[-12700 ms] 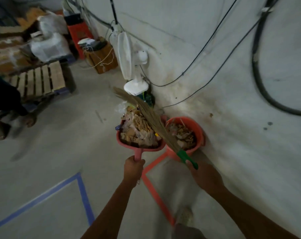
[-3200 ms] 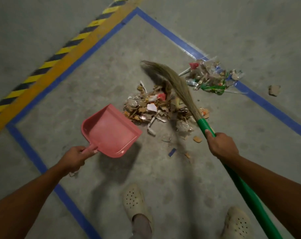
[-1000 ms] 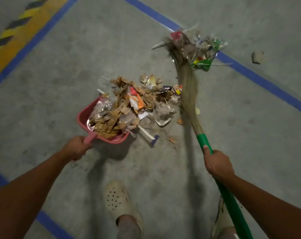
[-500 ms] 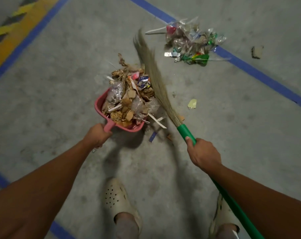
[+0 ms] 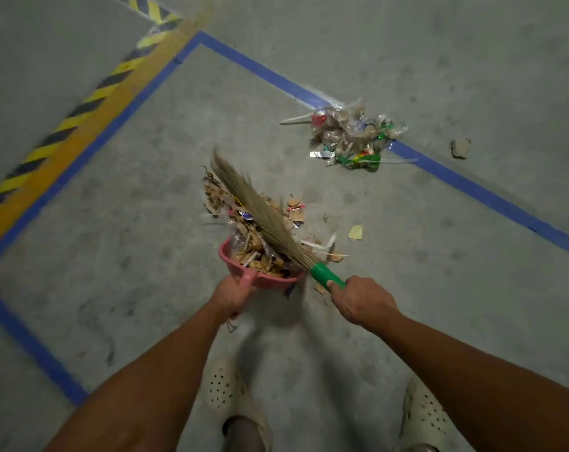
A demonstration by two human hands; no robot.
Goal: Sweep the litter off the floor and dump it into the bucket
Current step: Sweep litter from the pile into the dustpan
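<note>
Since half a second ago the two hands have drawn in toward the body and closer together. The pink plastic dustpan with its load is now nearer the feet, and the broom lies over it rather than beside it.

Nearest, two cream perforated clogs stand on the grey concrete floor. Above them the left hand grips the dustpan's short handle, its fingers curled round it. Just to its right, the right hand holds the green-handled grass broom at the top of the green grip. Its fingers are wrapped round the handle and the thumb lies along it toward the bristles.

The straw-coloured bristles slant up and left from that hand. They lie across the heap of brown cardboard scraps and crumpled wrappers that fills the pan and spills past its front lip. Whether the lip touches the floor I cannot tell. Just beyond, loose scraps and a pale yellow chip lie on the floor to the right of the bristles.

Farther off, well apart from the pan, a second pile of clear plastic, red and green wrappers lies on a blue tape line. A lone brownish chunk lies past it. At far left a yellow-and-black hazard stripe runs beside the blue tape.
</note>
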